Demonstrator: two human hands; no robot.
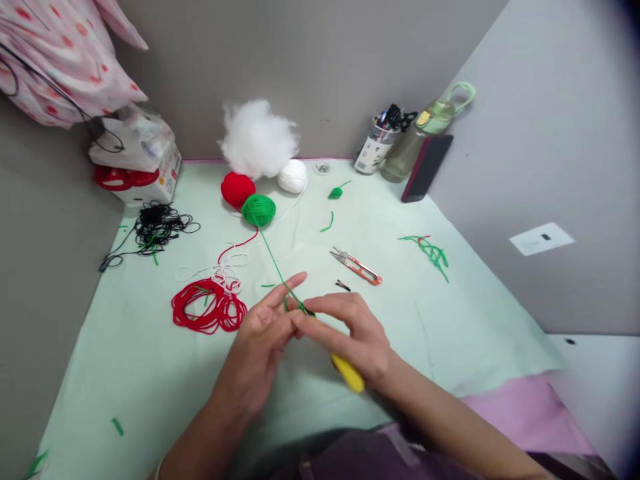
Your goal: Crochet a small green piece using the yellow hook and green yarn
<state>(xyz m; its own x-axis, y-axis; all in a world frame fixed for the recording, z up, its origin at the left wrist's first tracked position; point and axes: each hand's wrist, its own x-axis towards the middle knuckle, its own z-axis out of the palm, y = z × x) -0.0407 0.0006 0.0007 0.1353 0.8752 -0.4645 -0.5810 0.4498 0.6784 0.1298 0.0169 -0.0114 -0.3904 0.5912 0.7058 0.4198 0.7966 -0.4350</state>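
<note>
My right hand (353, 330) is closed around a crochet hook with a yellow handle (349, 373); its tip meets green yarn between my hands. My left hand (270, 333) pinches the green yarn near the hook, with the index finger stretched out. A taut green strand (273, 257) runs over that finger from the green yarn ball (259, 211). The small stitched part at the fingertips is mostly hidden. Just beyond my right hand lie orange-handled thread snips (356, 266) and a small dark clip-like piece (343, 285).
Red (238, 190) and white yarn balls (293, 176) sit by fluffy white stuffing (259, 138). Coiled red cord (207, 305) and tangled black cord (159, 227) lie left. Green scraps (433, 253) lie right. A pen cup (375, 150), bottle (407, 148) and phone (427, 168) stand at the back right.
</note>
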